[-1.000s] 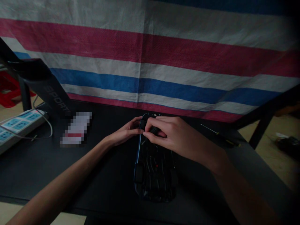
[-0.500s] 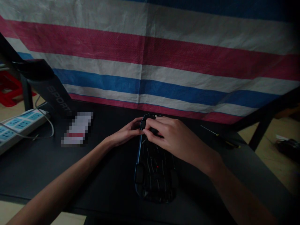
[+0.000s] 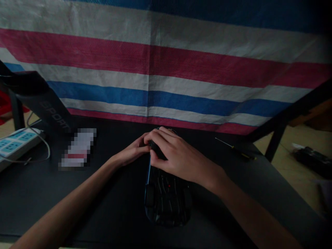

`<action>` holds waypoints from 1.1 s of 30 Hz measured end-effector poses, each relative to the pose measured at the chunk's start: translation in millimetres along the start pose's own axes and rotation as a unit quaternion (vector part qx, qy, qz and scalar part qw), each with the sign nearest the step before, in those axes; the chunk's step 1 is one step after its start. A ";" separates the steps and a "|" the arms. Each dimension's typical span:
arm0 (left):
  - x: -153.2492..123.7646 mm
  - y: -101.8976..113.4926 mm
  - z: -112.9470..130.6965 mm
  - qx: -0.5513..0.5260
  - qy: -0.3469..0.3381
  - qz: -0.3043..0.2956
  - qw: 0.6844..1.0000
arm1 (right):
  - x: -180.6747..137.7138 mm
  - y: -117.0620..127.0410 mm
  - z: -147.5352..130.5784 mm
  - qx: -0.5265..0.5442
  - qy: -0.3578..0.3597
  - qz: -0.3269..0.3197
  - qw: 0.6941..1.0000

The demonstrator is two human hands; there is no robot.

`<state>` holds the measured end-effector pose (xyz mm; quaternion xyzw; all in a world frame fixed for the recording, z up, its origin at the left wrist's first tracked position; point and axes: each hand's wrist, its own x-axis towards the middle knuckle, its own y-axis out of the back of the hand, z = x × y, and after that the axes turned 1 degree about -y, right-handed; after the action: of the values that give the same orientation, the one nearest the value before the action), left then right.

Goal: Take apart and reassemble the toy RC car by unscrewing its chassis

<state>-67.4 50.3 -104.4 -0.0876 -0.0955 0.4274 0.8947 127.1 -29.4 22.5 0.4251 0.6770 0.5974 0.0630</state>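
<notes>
A dark toy car [image 3: 169,199] lies upside down on the black table, its underside and near wheels facing up. A thin blue edge of its body shows along the left. My left hand [image 3: 133,151] holds the car's far left side, with the thumb near the far wheel. Across the far end, my right hand [image 3: 175,152] has its fingers and thumb curled around the far left corner, by the wheel. That wheel and the far end are mostly hidden under the right hand.
On the right of the table [image 3: 109,200] lies a thin screwdriver [image 3: 234,148]. A blurred-out pale flat object [image 3: 79,147], a black bottle [image 3: 49,103] marked SPORT and a power strip [image 3: 19,141] with a cable are at left. Striped sheeting [image 3: 166,69] hangs behind.
My right hand has moved from a pinch at the car's far end to a wider grasp over its far left corner. My left hand keeps its hold. The view has shifted slightly right.
</notes>
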 end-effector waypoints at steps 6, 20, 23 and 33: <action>0.7 3.3 -1.8 0.003 0.006 0.003 1.000 | -0.6 -1.4 5.4 0.000 -0.045 0.008 0.999; -1.2 0.7 1.8 0.006 0.002 -0.013 1.000 | -1.5 -0.5 1.3 -0.032 0.002 0.015 0.999; -1.4 0.3 2.3 0.008 0.024 -0.002 1.000 | -1.7 -1.9 2.0 -0.038 -0.001 0.011 0.999; -2.7 -3.3 5.9 0.007 0.028 -0.001 1.000 | -1.9 -3.5 0.5 -0.064 -0.004 0.019 0.998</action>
<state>-68.1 46.6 -98.1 -0.0932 -0.0680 0.4247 0.8980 126.8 -30.0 18.6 0.4355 0.6290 0.6388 0.0813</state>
